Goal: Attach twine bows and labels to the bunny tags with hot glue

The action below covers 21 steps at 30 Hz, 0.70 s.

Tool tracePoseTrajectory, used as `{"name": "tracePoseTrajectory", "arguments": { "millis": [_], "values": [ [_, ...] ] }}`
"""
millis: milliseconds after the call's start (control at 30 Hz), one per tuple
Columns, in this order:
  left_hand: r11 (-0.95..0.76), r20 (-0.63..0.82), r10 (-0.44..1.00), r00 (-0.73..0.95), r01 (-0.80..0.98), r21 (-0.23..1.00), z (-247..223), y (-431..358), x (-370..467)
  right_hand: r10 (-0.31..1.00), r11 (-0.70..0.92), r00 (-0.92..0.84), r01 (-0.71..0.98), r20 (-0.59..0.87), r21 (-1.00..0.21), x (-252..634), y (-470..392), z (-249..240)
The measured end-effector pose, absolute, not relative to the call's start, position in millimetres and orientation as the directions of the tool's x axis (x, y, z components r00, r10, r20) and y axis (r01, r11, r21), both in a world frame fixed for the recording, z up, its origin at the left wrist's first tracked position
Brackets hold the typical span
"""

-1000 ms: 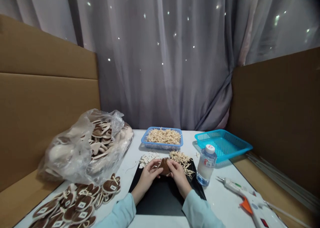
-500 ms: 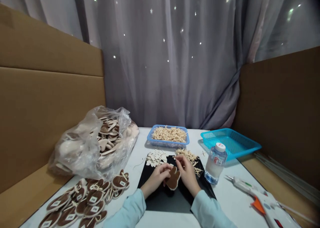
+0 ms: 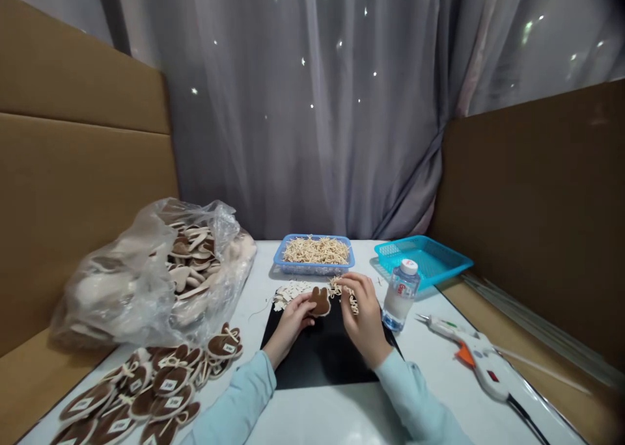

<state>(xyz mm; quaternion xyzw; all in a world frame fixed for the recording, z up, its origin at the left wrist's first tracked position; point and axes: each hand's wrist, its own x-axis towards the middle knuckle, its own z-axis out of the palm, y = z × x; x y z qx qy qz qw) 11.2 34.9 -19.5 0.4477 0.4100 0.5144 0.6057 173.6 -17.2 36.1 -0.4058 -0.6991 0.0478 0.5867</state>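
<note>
We held a brown rabbit shape in our left hand, the fingers closed on its left edge, its two ears pointing up and its brown side towards us. It was above the far part of a black mat on the white worktop. Our right hand was just to the right of it, apart from it, with the fingers bent over a small heap of pale cord loops; we could not tell whether they had hold of one. A pile of white labels lay at the mat's far left corner. Beyond it we had a blue basket filled with more loops, and to its right a turquoise basket. A bottle with a white cap stood beside the mat's right edge, and a glue gun with an orange trigger lay farther right. On our left, brown rabbits with labels and cords lay heaped, several overlapping, near a clear plastic bag of similar brown and cream pieces.
</note>
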Motion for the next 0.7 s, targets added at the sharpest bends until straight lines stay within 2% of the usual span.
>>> {"name": "tracePoseTrajectory", "arguments": {
  "millis": [100, 167, 200, 233, 300, 367, 400, 467, 600, 700],
  "values": [
    [0.086, -0.052, 0.991, 0.126, -0.289, 0.954, -20, 36, 11, 0.593, 0.734, -0.119, 0.487, 0.796, -0.474, 163, -77, 65],
    [0.097, -0.061, 0.99, 0.128, -0.299, 0.949, -21, 36, 11, 0.604, 0.77, -0.263, 0.434, 0.752, -0.467, 163, -104, 70],
    [0.104, -0.066, 0.989, 0.132, -0.3, 0.948, -21, 36, 11, 0.644, 0.743, -0.253, 0.43, 0.721, -0.513, 166, -111, 67],
    [0.11, -0.071, 0.988, 0.139, -0.298, 0.948, -21, 36, 11, 0.709, 0.684, -0.205, 0.433, 0.675, -0.587, 172, -112, 61],
    [0.12, -0.078, 0.985, 0.153, -0.292, 0.949, -21, 35, 12, 0.853, 0.458, 0.038, 0.424, 0.521, -0.781, 192, -100, 42],
    [0.124, -0.079, 0.984, 0.161, -0.289, 0.949, -19, 34, 12, 0.877, 0.241, 0.343, 0.293, 0.337, -0.925, 215, -78, 18],
    [0.123, -0.078, 0.984, 0.162, -0.288, 0.95, -19, 34, 12, 0.867, 0.195, 0.405, 0.261, 0.291, -0.945, 225, -67, 7],
    [0.119, -0.075, 0.985, 0.158, -0.29, 0.95, -17, 33, 12, 0.874, 0.132, 0.44, 0.19, 0.205, -0.973, 238, -49, -11],
    [0.114, -0.072, 0.986, 0.15, -0.289, 0.951, -15, 31, 12, 0.943, 0.033, 0.331, 0.004, 0.033, -0.999, 238, -33, -23],
    [0.113, -0.072, 0.986, 0.152, -0.284, 0.952, -12, 30, 12, 0.97, 0.035, 0.243, -0.092, 0.012, -0.995, 230, -31, -18]
  ]
}}
